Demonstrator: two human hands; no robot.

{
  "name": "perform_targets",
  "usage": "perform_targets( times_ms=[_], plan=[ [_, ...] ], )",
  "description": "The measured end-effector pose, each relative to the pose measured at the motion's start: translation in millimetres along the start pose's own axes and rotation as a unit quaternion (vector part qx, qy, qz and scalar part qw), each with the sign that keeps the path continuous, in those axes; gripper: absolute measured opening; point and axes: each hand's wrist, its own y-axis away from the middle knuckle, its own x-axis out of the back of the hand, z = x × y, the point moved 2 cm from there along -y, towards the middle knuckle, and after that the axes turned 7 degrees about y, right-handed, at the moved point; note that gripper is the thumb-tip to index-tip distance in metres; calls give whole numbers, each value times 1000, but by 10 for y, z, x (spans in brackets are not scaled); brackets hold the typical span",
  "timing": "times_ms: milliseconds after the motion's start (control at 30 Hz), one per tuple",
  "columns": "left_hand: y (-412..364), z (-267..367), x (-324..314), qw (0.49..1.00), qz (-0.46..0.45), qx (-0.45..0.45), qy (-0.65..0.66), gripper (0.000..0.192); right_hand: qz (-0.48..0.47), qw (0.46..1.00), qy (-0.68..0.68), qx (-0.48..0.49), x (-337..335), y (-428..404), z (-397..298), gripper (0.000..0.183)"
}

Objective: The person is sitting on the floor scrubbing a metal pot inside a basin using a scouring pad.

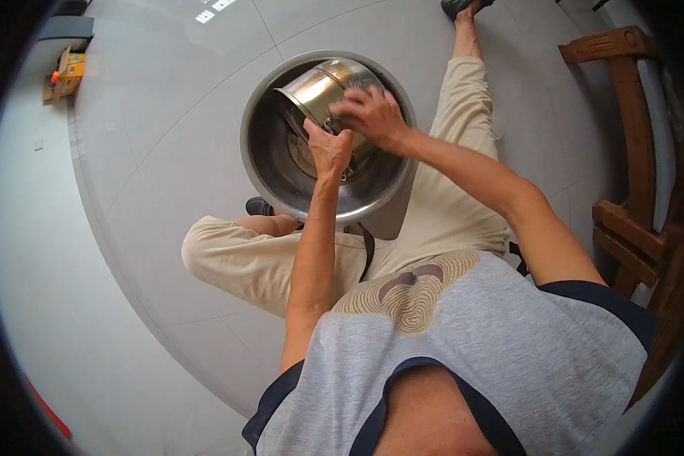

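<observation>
A shiny stainless steel pot [313, 88] lies tilted on its side inside a large round metal basin [273, 182]. Its open mouth faces down to the left. My left hand [332, 149] grips the pot by its rim near a side handle, thumb over the edge. Against the outer wall of the pot is my right hand [376, 117], fingers bent and blurred by motion. Something greyish shows at its fingertips, too smeared to name, so whether the hand holds it cannot be told. A small metal loop shows below my left hand.
The basin stands on pale floor tiles [176, 142] between my legs. Wooden furniture [632, 131] with a carved arm is to the right. At the far left, a cardboard box [68, 74] with yellow packaging is near the white wall [34, 188].
</observation>
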Motion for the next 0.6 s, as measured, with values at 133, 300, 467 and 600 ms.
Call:
perform_targets(
  times_ms=[133,300,467,600],
  plan=[
    [21,135,-5,1000,7,-19,0,54,-22,1000,5,-3,37,120,-85,23],
    [-36,71,-32,1000,1,-1,-5,55,-92,991,-50,-86,-20,-428,-64,24],
    [-63,20,-18,1000,2,-12,6,54,-80,992,-50,-90,-41,-430,-89,23],
    [-1,32,3,999,22,-26,0,55,-72,993,-73,-57,42,-93,-79,17]
  ],
)
